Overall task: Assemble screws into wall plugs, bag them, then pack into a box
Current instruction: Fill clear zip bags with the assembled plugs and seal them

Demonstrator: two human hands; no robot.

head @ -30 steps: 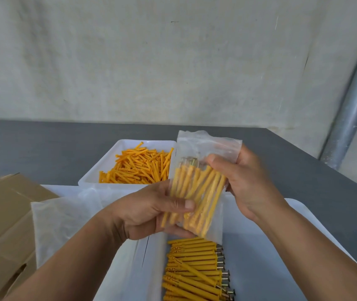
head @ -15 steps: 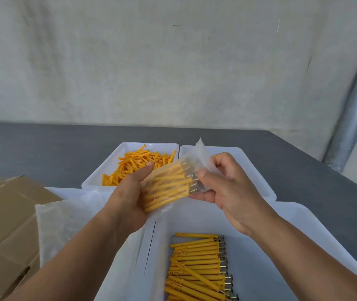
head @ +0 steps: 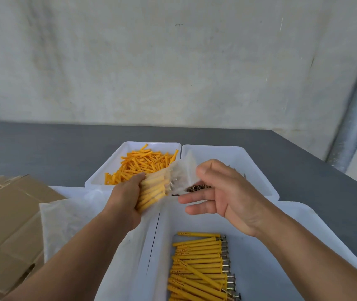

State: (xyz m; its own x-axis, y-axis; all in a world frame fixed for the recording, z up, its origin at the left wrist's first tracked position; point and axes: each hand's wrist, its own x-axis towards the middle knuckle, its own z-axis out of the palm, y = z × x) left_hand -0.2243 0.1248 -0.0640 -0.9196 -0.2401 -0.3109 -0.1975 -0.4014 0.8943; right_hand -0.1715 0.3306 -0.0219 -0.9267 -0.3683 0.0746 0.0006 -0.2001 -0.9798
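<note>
My left hand (head: pixel 125 198) grips a clear plastic bag (head: pixel 162 185) filled with yellow wall plugs that have screws in them, held sideways above the trays. The bag's empty top flap sticks out to the right. My right hand (head: pixel 227 192) hovers beside that flap with fingers relaxed and spread, the thumb near the flap's edge. Below the hands, assembled plugs with screws (head: pixel 199 263) lie stacked in a white tray (head: pixel 303 216). Loose yellow plugs (head: pixel 142 164) fill a far white tray (head: pixel 129 146). Screws (head: pixel 197 188) lie in the tray (head: pixel 251 159) next to it.
Flattened cardboard boxes (head: pixel 6 224) lie at the left. Empty clear bags (head: pixel 69 220) rest in a white tray beside them. The grey table (head: pixel 43 148) runs back to a pale wall. A metal pole (head: pixel 355 116) stands at the right.
The bag went from upright to lying sideways in my left hand. My right hand let go of the bag's top and opened its fingers.
</note>
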